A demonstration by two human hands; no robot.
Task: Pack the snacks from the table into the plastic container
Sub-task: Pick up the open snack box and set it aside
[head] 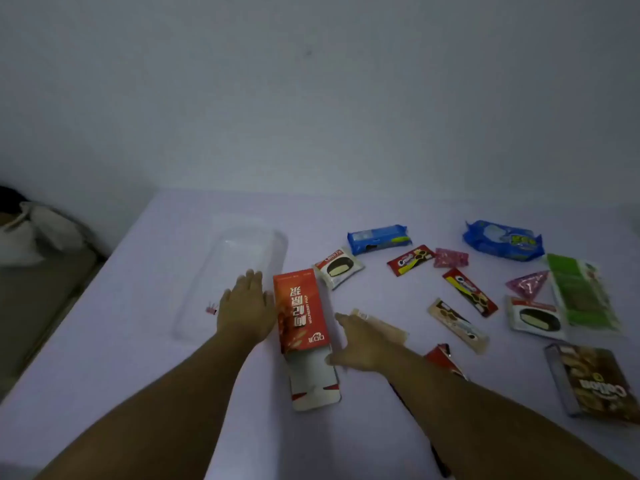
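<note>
Two bare hands reach over the table [104, 358], one on each side of a red box [300, 308] that lies flat near the middle. The left hand [247, 306] is open and flat, fingers spread, its edge touching the box's left side. The right hand [356, 344] is also open, fingers loose, near the box's right side by the open end. Neither hand holds anything yet.

I think the step is picking up the red box. To do it well, both hands should squeeze the long sides softly, because the near flap [313, 382] hangs open and things could slide out. Keep that end tipped up, then carry it left.

The box is stiff card, long and smooth. Just right of it lies a tan wrapper [384, 329], thin and crinkly. A brown box [595, 382] sits at the near right edge. Farther back are two pie packets [339, 268] [535, 318], shiny and puffy, and three long bars [459, 325] [469, 291] [410, 259]. A green pack [583, 292] lies flat toward the right edge.

The plastic container [239, 268] is clear and hard to see, long with round corners, just left of the red box toward the far left corner. It looks empty. Two blue bags [379, 239] [504, 240] lie farthest back, soft and shiny.
</note>
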